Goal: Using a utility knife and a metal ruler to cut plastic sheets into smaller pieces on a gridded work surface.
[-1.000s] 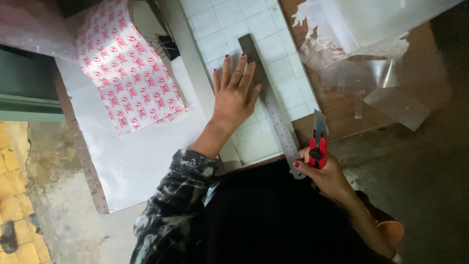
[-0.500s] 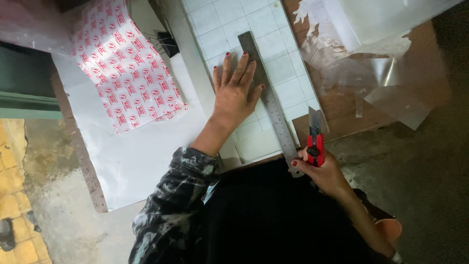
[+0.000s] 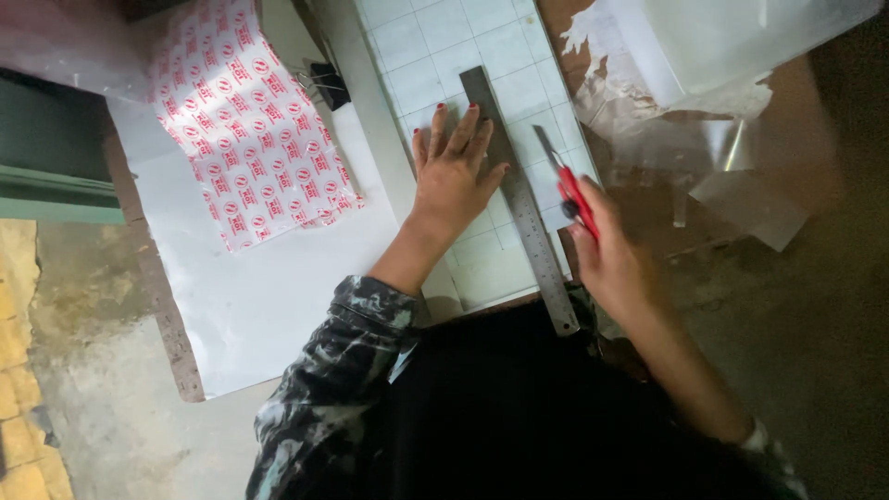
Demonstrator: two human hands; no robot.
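A: Head view, count pls?

B: Two hands. One steel ruler (image 3: pixel 520 196), one red utility knife (image 3: pixel 567 187), one black binder clip (image 3: pixel 330 85), one red-and-white printed sheet (image 3: pixel 252 120). Clear film scraps (image 3: pixel 741 190) top right, several, can't count exactly.

A: Left hand?

B: Left hand (image 3: pixel 456 176) lies flat, fingers spread apart, pressing on the gridded cutting mat (image 3: pixel 435 42); fingertips and thumb touch the ruler's left edge.

A: Right?

B: Right hand (image 3: pixel 607 255) is blurred, fingers wrapped tight round the knife. Blade points up-left, just beside the ruler's right edge, about mid-length. Can't tell if the tip touches the mat.

A: Surface, room?

B: Mat sits on a brown wooden board (image 3: pixel 648 208). White paper (image 3: pixel 269 296) to the left, printed sheet on top of it, clip at that sheet's upper right. Grey concrete floor (image 3: pixel 111 407) below left, yellow tiles at the far left.

A: Edges, free room?

B: Ruler runs diagonal, its lower end past the mat's near edge, by the person's dark clothing. Mat open above the left hand. Right of the knife the board is bare up to the scraps.
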